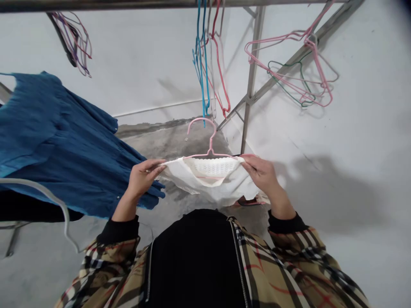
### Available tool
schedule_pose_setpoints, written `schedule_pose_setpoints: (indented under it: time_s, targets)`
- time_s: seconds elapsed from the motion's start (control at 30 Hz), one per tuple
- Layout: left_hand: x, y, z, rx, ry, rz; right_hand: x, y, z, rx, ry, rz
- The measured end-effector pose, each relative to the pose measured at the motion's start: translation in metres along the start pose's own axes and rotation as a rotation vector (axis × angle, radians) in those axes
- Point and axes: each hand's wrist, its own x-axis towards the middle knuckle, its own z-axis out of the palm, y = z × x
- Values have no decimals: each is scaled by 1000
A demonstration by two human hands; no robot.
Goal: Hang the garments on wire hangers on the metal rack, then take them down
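Note:
A small white garment (214,177) with a knitted neckline lies spread over a pink wire hanger (209,143) in front of my chest. My left hand (143,175) pinches the garment's left shoulder, fingers closed on the cloth. My right hand (261,171) grips the right shoulder and the hanger's end. The hanger's hook stands up, free of the rail.
A blue dress (61,141) hangs at the left, close to my left hand. Empty blue and red hangers (205,60) dangle from the metal rack rail (128,4) overhead; pink and green hangers (298,72) hang on a slanted bar at the right. A grey hanger (48,199) is at the lower left.

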Motion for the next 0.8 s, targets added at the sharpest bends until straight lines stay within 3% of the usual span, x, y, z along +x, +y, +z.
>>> schedule_pose_setpoints:
  time_s: [0.23, 0.3, 0.43, 0.53, 0.7, 0.8]
  targets:
    - [0, -19, -12, 16, 261, -86, -5, -1, -6, -32, 9, -39]
    - [3, -18, -9, 94, 230, -21, -6, -2, -4, -39, 22, -46]
    - [7, -16, -2, 286, 18, 56, -7, -4, -2, -21, 14, -58]
    - [7, -18, 0, 299, 11, 31, -7, -6, -3, -8, -12, -51]
    - [7, -33, -1, 159, 144, -50, -10, -5, 2, 37, -16, -13]
    - [10, -40, 3, 116, 400, -139, -10, -5, 10, 31, 19, 51]
